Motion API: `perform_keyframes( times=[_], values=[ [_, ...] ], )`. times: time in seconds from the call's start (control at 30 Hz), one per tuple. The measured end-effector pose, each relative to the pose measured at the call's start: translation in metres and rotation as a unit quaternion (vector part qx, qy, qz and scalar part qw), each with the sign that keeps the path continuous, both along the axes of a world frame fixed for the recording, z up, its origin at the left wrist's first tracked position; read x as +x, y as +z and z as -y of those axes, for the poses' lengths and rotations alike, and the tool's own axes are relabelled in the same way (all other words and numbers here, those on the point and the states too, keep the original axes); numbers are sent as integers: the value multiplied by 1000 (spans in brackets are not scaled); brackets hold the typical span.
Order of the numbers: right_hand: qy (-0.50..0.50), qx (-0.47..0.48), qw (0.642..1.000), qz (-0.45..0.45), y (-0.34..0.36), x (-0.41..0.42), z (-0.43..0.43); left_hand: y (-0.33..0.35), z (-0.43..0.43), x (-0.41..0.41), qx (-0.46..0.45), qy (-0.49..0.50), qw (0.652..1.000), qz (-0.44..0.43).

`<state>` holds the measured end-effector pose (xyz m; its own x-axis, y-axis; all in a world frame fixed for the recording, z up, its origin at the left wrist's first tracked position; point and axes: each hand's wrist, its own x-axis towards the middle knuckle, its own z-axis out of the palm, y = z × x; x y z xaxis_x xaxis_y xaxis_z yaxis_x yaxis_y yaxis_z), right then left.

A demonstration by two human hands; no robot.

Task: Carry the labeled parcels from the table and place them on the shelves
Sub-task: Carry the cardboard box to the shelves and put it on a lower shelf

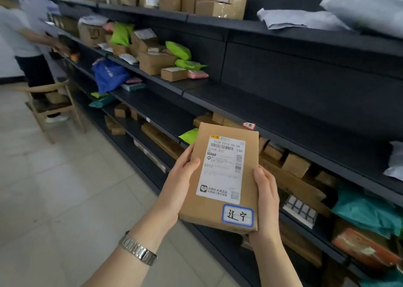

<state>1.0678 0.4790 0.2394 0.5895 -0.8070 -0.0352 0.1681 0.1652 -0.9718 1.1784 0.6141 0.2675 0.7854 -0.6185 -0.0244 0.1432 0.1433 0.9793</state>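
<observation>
Head view. Parcel (220, 177): brown, labeled, held off the shelves (239, 103), not yet placed. Left hand (181, 184): fingers clasped on its left edge, thumb on top. Right hand (267, 199): fingers wrapped on its right edge. Shelves beyond fingertips: many parcels lodged, bare stretches free. Table: unseen; remainder unknown.

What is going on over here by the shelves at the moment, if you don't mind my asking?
A person is holding a brown parcel in front of dark shelves, left hand on one side, right hand on the other. Its printed shipping label and a blue-bordered handwritten sticker face up. It is not yet shelved. The shelves already hold many boxes and bags, and another person stands at the far end.
</observation>
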Motion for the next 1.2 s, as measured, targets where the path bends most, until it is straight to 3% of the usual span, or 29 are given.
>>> perform_keyframes(
  times=[0.33,0.7,1.2],
  values=[
    [113,11,994,-2,8,173,3,3,-15,144,-6,116,993,-20],
    [171,17,985,3,-14,391,-70,-27,-93,344,-26,199,978,-49],
    [158,60,985,-46,-37,717,-176,-47,-196,675,15,196,974,-114]
  ],
)
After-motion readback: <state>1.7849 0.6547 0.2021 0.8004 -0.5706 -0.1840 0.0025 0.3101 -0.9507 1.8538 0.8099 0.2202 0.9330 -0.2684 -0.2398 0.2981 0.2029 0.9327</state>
